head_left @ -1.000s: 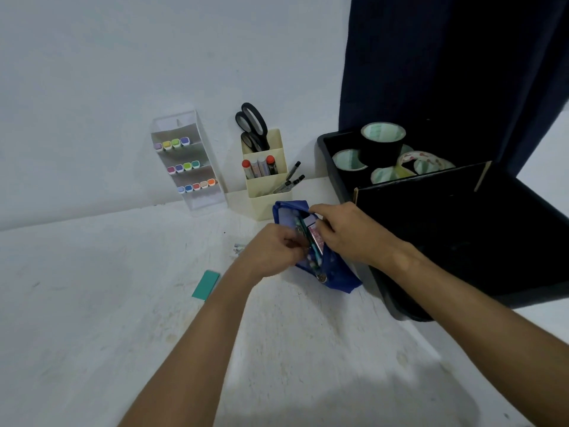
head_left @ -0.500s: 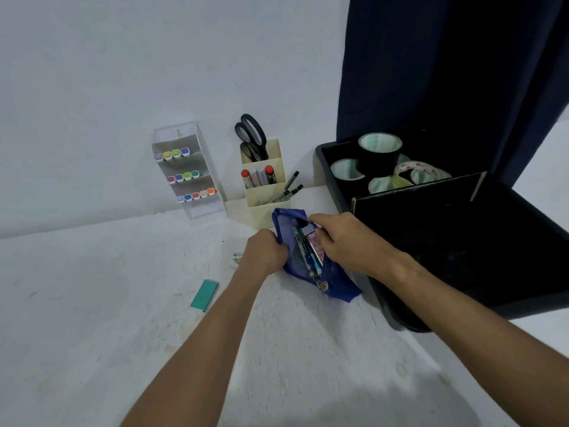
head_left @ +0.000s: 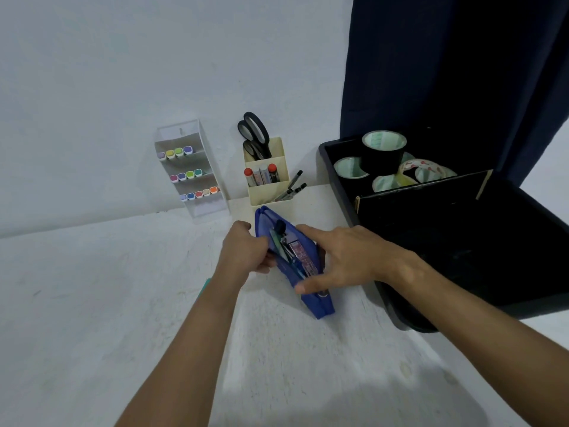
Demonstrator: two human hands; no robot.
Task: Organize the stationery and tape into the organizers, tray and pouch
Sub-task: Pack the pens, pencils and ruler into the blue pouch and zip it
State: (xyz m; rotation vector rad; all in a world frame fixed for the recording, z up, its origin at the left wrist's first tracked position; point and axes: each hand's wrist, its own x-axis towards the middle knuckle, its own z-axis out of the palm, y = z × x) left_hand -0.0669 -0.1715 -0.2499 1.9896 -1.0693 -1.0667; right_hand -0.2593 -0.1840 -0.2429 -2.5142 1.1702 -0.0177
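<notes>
The blue pouch [head_left: 294, 266] lies open on the table [head_left: 92, 303] just beside the black tray [head_left: 462, 241], the left hand [head_left: 246, 251] pinching its near edge while the right hand [head_left: 345, 260] spreads open over its far side, thumb by the zipper end; pens inside could catch the zipper (or spill out). Since a second ago the right hand's fingers have come out of the pouch and spread wider

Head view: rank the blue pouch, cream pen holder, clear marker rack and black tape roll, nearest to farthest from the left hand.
1. Blue pouch: gripped by the left hand.
2. Cream pen holder: behind, slightly right.
3. Clear marker rack: back left, close to the holder's rank.
4. Black tape roll: far right, in the tray.
</notes>
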